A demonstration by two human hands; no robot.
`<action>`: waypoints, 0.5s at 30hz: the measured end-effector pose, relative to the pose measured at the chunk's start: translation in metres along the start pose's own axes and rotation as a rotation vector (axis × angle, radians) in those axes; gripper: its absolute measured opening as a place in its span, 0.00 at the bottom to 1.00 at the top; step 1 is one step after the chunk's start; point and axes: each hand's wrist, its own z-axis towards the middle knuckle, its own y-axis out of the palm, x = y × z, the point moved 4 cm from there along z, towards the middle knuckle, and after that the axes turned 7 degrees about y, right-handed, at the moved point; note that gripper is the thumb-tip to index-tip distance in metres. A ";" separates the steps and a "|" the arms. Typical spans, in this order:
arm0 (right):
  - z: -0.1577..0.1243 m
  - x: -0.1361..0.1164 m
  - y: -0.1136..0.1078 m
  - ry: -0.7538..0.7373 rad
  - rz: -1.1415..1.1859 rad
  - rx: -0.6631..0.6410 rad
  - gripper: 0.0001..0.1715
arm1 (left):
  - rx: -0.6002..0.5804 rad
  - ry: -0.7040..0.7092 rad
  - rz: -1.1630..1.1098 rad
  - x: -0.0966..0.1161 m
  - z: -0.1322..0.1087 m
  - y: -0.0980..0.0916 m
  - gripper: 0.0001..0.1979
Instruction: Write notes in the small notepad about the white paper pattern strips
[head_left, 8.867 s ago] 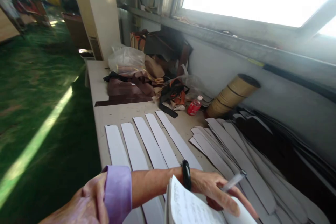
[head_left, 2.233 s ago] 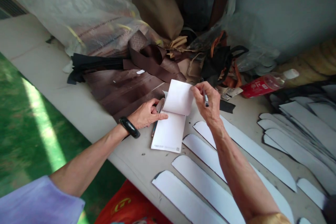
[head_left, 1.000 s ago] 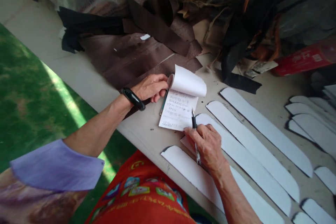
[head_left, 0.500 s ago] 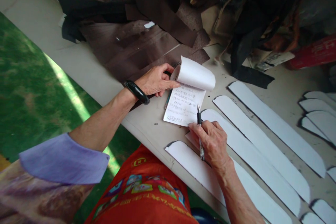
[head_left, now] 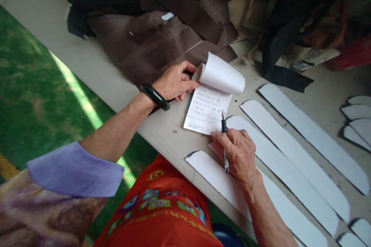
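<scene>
– So, where does the white paper notepad with handwritten lines lie?

– On the pale, flat-topped bench, with dark brown, flat sheets of material just beyond it and long white strips with rounded ends to its right.

– And the grips?

– The left hand has a narrow grip on the notepad's upper left side, thumb beside the turned-back white leaves. The right hand, at the notepad's lower edge, is closed round a slim clear-and-black plastic pen, its tip pointing up the page.

– Is the tip touching the paper?

– I can't tell from this angle.

– What would make this go well?

– I'd pin the leaves firmly near the fold, since they look springy and could flop over the lines. I'd also rest the right hand lightly at the notepad's bottom edge, steadying the pen without dragging the page.
</scene>
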 end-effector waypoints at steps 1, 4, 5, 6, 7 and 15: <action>0.000 0.000 0.000 0.001 -0.001 0.002 0.10 | 0.013 0.012 0.000 0.000 -0.002 0.000 0.20; 0.001 0.000 0.001 -0.001 -0.007 0.002 0.09 | 0.043 0.064 0.011 0.003 -0.010 -0.003 0.22; 0.001 -0.001 0.001 -0.002 -0.011 0.001 0.09 | 0.054 0.088 0.024 0.004 -0.014 -0.005 0.22; 0.001 -0.001 0.000 -0.002 -0.014 0.000 0.09 | 0.071 0.116 0.043 0.005 -0.019 -0.006 0.22; 0.001 -0.001 0.000 -0.002 -0.017 -0.003 0.10 | 0.100 0.151 0.069 0.007 -0.025 -0.008 0.21; 0.001 -0.001 0.002 0.009 -0.034 -0.003 0.09 | 0.146 0.574 0.511 0.005 -0.100 0.009 0.07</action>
